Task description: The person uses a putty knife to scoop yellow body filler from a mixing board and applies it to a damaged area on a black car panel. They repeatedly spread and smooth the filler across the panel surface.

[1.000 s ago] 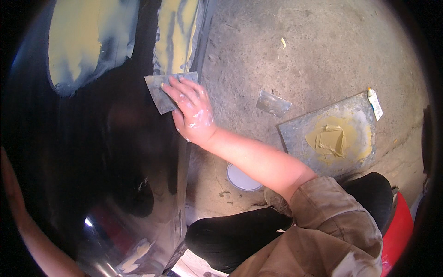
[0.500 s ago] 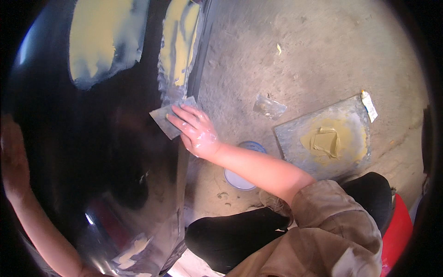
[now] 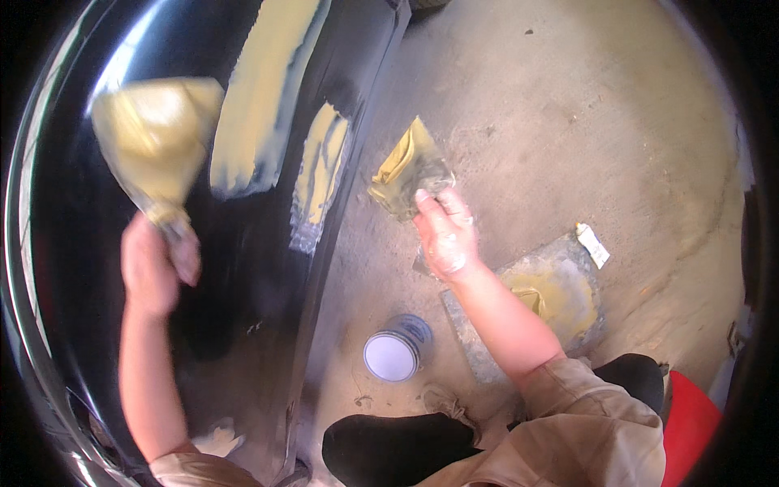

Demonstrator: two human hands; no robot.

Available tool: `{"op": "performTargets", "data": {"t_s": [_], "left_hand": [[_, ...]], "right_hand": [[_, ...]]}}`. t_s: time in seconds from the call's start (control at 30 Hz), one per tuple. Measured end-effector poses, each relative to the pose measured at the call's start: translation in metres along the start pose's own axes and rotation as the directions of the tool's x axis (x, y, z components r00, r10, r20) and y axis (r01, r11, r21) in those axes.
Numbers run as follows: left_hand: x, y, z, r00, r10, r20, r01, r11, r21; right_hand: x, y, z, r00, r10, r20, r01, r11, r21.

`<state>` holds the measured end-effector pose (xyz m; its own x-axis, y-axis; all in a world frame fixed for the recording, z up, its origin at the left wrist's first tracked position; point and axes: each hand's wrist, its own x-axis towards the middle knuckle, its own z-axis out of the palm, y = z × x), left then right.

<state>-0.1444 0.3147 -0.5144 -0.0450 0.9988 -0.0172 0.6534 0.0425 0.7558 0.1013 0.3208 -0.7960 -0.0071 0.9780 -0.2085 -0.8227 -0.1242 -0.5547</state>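
Observation:
My left hand (image 3: 154, 264) is closed round the handle of a wide putty knife (image 3: 158, 134), blurred by motion, its blade loaded with yellow putty. It is over a glossy black car body panel (image 3: 235, 300). My right hand (image 3: 446, 235), smeared with pale putty, pinches a thin flat spreader (image 3: 422, 174) that carries a ridge of yellow putty. That spreader is held over the concrete floor, apart from the panel. A broad yellow putty patch (image 3: 260, 105) and a shorter, streaky putty strip (image 3: 323, 162) lie on the panel.
A mixing board (image 3: 576, 268) smeared with putty lies on the floor, partly behind my right forearm, with a white tube (image 3: 593, 246) at its corner. Nearby stands a can (image 3: 392, 355) with a pale lid. Something red (image 3: 690, 426) is at the lower right.
My right hand has lifted the spreader off the panel's strip and moved right; putty now shows on it. My left hand has come further into view with the loaded putty knife. The view has shifted.

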Motion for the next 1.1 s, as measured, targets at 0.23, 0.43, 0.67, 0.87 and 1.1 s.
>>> {"op": "performTargets", "data": {"t_s": [0.23, 0.43, 0.67, 0.87, 1.1], "left_hand": [[-0.095, -0.078, 0.112, 0.904, 0.068, 0.422, 0.198, 0.807, -0.556], [-0.114, -0.118, 0.164, 0.841, 0.081, 0.535, 0.314, 0.732, -0.604], [-0.127, -0.152, 0.186, 0.845, 0.059, 0.532, 0.34, 0.707, -0.62], [-0.141, -0.175, 0.204, 0.862, 0.046, 0.505, 0.332, 0.703, -0.629], [-0.151, -0.179, 0.213, 0.942, 0.103, 0.318, 0.273, 0.314, -0.909]], "right_hand": [[-0.031, -0.078, 0.009, 0.914, -0.2, 0.354, 0.044, 0.914, 0.404], [-0.071, -0.086, 0.009, 0.913, -0.029, 0.406, -0.051, 0.981, 0.185], [-0.058, -0.098, -0.007, 0.523, -0.059, 0.85, 0.701, 0.598, -0.389], [-0.066, -0.11, -0.009, 0.587, 0.214, 0.781, 0.709, 0.33, -0.623], [-0.073, -0.062, -0.044, 0.763, 0.462, 0.453, 0.467, 0.091, -0.88]]}}
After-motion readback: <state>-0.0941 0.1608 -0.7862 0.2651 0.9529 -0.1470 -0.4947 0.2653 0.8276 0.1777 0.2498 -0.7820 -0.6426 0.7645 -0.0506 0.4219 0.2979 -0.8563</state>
